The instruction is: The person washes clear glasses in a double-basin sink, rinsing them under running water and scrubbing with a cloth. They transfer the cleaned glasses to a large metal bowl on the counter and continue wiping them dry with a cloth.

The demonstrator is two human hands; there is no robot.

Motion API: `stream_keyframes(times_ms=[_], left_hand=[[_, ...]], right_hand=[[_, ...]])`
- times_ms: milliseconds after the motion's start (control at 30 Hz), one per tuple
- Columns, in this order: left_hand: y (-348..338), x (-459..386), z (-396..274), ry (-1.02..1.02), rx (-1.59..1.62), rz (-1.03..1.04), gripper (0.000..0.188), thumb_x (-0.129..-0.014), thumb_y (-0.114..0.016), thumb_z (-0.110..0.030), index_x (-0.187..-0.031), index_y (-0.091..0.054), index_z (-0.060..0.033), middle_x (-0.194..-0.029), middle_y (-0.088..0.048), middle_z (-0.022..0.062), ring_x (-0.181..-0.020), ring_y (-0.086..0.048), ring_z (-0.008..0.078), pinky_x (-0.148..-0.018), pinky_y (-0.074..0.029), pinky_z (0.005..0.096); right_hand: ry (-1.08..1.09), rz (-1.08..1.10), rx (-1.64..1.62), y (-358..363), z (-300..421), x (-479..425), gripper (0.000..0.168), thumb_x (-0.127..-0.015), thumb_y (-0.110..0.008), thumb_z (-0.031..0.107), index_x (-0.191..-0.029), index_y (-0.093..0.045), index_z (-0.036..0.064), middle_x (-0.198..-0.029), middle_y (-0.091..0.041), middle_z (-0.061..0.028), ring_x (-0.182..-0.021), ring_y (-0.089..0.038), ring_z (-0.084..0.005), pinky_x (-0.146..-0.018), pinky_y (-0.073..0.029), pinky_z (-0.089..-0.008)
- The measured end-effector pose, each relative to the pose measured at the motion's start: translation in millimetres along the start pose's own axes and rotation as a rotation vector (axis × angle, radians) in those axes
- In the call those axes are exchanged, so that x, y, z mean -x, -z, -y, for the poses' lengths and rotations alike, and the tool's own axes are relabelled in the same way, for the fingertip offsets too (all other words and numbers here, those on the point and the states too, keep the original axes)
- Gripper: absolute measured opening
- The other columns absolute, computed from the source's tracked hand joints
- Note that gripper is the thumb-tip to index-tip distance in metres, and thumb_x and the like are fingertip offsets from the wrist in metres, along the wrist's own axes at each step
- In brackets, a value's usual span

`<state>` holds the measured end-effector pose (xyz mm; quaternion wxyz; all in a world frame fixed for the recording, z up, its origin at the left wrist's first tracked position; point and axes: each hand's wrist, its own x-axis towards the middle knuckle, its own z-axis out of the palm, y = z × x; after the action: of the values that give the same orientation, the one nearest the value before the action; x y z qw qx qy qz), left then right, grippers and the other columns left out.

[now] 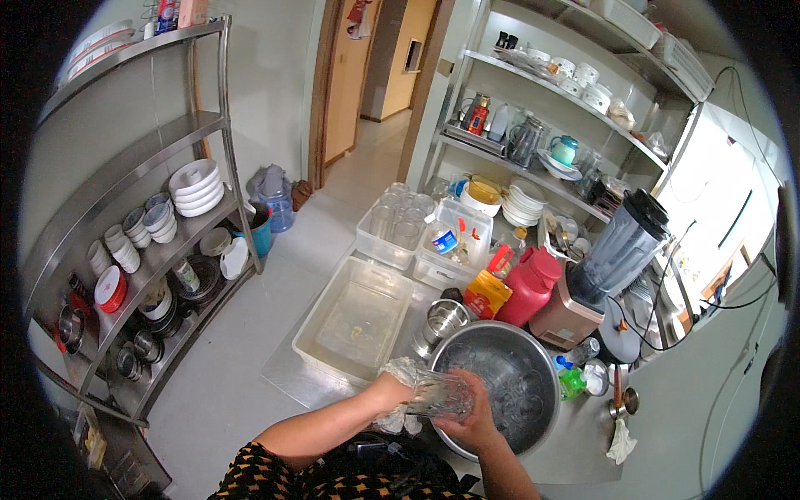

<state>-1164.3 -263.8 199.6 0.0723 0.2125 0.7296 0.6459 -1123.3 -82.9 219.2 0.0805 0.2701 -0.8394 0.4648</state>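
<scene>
Over the left rim of a large steel basin [547,365], my right hand [473,415] grips a clear drinking glass [432,394] lying on its side. My left hand [392,392] is at the glass's mouth with a pale crumpled cloth [400,370] around it. Its fingers are partly hidden by the cloth and blurred glass, and seem to reach inside. Some cloth hangs below the glass. Several clear glasses [509,400] lie in the basin. Left of it, a white plastic tub [350,319] holds only a small yellowish scrap on its floor.
Behind stand a bin of upright glasses [400,219], a second plastic bin [434,275], steel cups [445,319], a yellow pouch [486,294], a red jug [528,287] and a blender [615,250]. Green bottle [570,382] and small steel pan [625,403] are right. Metal shelving [169,237] stands left.
</scene>
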Motion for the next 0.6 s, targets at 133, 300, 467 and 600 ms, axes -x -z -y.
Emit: stream_keyframes(times_ms=[133,300,467,600], left_hand=[[7.5,-6.0,-4.9,-0.144,-0.543,0.031,0.018,-0.068,-0.060,-0.020,-0.079,-0.060,-0.0058,-0.077,-0.059,0.0139,-0.072,-0.056,0.0299,-0.063,-0.045,0.0369],[9.8,-7.1,-9.9,-0.327,-0.843,0.018,0.016,-0.070,-0.054,-0.021,-0.073,-0.059,-0.0054,-0.072,-0.058,0.0142,-0.068,-0.056,0.0314,-0.062,-0.044,0.0386],[3.3,-8.1,19.8,-0.188,-0.686,-0.067,0.020,-0.070,-0.058,-0.025,-0.074,-0.058,-0.0051,-0.075,-0.058,0.0154,-0.069,-0.056,0.0324,-0.061,-0.044,0.0385],[0.0,-4.2,19.6,-0.084,-0.211,0.029,0.021,-0.070,-0.059,-0.026,-0.074,-0.059,-0.0059,-0.073,-0.058,0.0142,-0.068,-0.055,0.0316,-0.061,-0.044,0.0390]], right_hand=[[-0.279,0.028,-0.385,-4.8,-6.9,4.4,0.072,-0.064,-0.069,0.021,-0.122,-0.030,0.004,-0.113,-0.041,-0.0133,-0.098,-0.048,-0.0230,-0.078,-0.045,-0.0350],[-0.734,0.212,-0.828,2.4,0.7,0.0,0.076,-0.070,-0.058,0.046,-0.122,-0.029,0.000,-0.114,-0.041,-0.0130,-0.097,-0.049,-0.0198,-0.067,-0.047,-0.0320],[-0.126,0.031,-0.292,2.6,-2.2,-2.3,0.080,-0.064,-0.071,0.026,-0.125,-0.025,0.004,-0.116,-0.040,-0.0142,-0.101,-0.046,-0.0207,-0.072,-0.046,-0.0328],[0.000,0.040,-0.033,-0.8,-7.5,0.1,0.083,-0.058,-0.074,0.012,-0.125,-0.024,0.005,-0.114,-0.042,-0.0143,-0.098,-0.048,-0.0217,-0.075,-0.046,-0.0340]])
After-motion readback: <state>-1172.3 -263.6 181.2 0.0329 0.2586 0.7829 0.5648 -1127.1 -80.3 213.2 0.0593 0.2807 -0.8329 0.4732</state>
